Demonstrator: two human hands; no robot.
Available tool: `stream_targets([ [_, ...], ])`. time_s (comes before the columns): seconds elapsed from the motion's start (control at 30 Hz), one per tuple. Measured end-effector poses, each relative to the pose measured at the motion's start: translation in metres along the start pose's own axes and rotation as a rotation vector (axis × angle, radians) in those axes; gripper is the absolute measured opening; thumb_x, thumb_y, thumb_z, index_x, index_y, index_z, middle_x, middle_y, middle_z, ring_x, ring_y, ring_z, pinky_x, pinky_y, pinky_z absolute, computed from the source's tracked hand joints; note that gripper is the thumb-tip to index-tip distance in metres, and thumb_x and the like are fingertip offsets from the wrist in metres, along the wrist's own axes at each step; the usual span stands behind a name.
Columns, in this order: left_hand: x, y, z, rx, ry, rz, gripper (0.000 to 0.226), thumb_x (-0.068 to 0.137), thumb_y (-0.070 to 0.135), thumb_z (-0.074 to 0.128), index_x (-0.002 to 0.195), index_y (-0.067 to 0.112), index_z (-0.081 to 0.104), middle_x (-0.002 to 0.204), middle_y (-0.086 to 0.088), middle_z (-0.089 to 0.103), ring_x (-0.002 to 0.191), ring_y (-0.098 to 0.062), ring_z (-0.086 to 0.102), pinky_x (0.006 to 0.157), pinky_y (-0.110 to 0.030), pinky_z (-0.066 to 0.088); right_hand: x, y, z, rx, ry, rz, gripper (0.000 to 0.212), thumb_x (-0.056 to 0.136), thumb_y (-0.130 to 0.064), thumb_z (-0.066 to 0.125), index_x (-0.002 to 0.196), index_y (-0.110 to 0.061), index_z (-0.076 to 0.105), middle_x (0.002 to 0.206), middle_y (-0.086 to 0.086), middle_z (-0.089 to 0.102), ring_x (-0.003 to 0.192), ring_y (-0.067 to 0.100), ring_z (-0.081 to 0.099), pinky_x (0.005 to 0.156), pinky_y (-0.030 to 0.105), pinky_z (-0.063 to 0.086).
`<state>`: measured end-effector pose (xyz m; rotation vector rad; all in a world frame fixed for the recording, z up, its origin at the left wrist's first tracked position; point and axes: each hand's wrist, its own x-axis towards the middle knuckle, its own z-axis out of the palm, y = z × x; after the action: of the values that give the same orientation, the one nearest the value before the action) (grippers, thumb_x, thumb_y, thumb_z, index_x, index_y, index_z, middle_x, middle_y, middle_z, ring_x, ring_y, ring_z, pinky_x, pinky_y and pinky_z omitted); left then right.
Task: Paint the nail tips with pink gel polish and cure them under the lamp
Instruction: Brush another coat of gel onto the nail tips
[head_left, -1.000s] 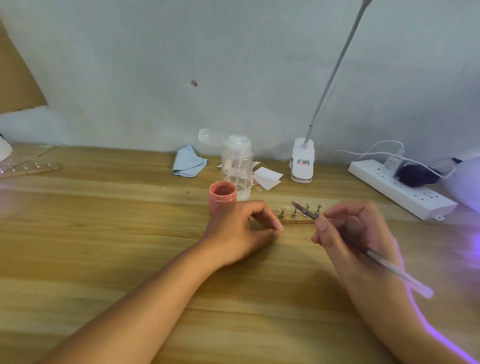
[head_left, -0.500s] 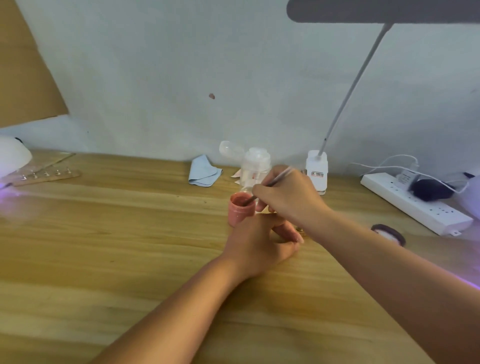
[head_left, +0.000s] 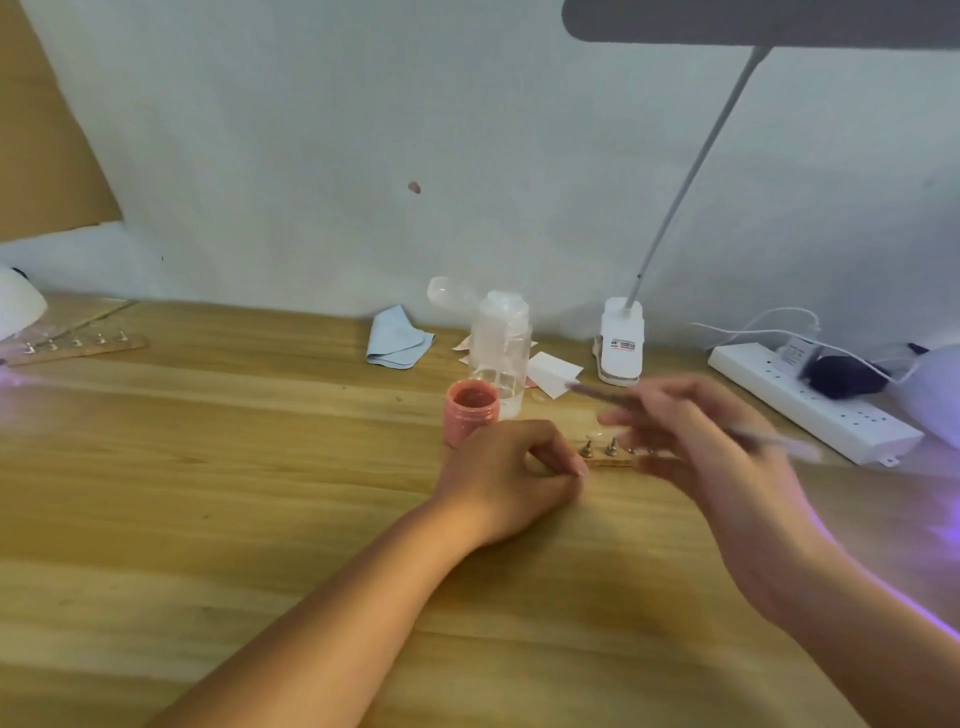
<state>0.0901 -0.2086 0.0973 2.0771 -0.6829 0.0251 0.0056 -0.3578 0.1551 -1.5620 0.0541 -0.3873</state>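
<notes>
From where I stand, the painting step is under way and curing has not begun. The left hand (head_left: 511, 470) rests on the table (head_left: 208, 467) with its fingers curled down onto the near left end of the wooden strip (head_left: 610, 461). As far as I can tell it is pinning the strip in place. The right hand (head_left: 711, 441) is blurred, but it plainly pinches a thin brush (head_left: 610, 395) between thumb and fingers, with the bristle end pointing left and hanging above the strip. The open pot of pink polish (head_left: 470, 410) sits just behind the left hand, in front of a clear bottle (head_left: 498, 353). The pegs on the strip look mostly bare, and one clear nail tip (head_left: 595, 434) shows near the left end. The others are hidden by the right hand or too smeared to judge. I would guess the brush is loaded and heading for a tip. The next move needs a slow, steady descent onto that small tip, with light strokes while the left hand keeps the strip from sliding. The white curing lamp (head_left: 935, 389) glows purple at the far right.
</notes>
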Motion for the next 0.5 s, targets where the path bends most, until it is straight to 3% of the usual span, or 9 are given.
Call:
stream_targets([
  [0.13,0.000,0.000,0.000,-0.022,-0.005,0.033,0.012,0.079,0.023,0.079,0.078,0.030,0.070,0.084,0.017,0.073,0.053,0.018,0.050,0.051,-0.003,0.031,-0.020,0.029,-0.026,-0.042,0.084,0.052,0.009,0.092,-0.008,0.060,0.084,-0.005,0.059,0.072,0.012,0.072,0.066,0.018,0.057,0.063,0.018,0.052],
  [0.3,-0.001,0.000,0.000,-0.046,-0.003,0.048,0.017,0.080,0.018,0.079,0.076,0.031,0.068,0.085,0.016,0.074,0.046,0.018,0.046,0.045,-0.001,0.027,-0.020,0.038,-0.028,-0.086,0.033,0.000,0.010,0.090,0.001,0.057,0.080,0.001,0.053,0.071,0.015,0.072,0.063,0.017,0.059,0.061,0.018,0.050],
  [0.5,-0.002,0.001,0.000,-0.023,-0.001,0.032,0.019,0.079,0.017,0.081,0.076,0.031,0.068,0.062,0.028,0.063,0.046,0.019,0.045,0.043,0.000,0.026,-0.021,0.041,-0.027,-0.142,-0.036,-0.026,0.010,0.090,-0.002,0.059,0.082,0.000,0.054,0.073,0.010,0.074,0.063,0.009,0.060,0.063,0.015,0.049],
])
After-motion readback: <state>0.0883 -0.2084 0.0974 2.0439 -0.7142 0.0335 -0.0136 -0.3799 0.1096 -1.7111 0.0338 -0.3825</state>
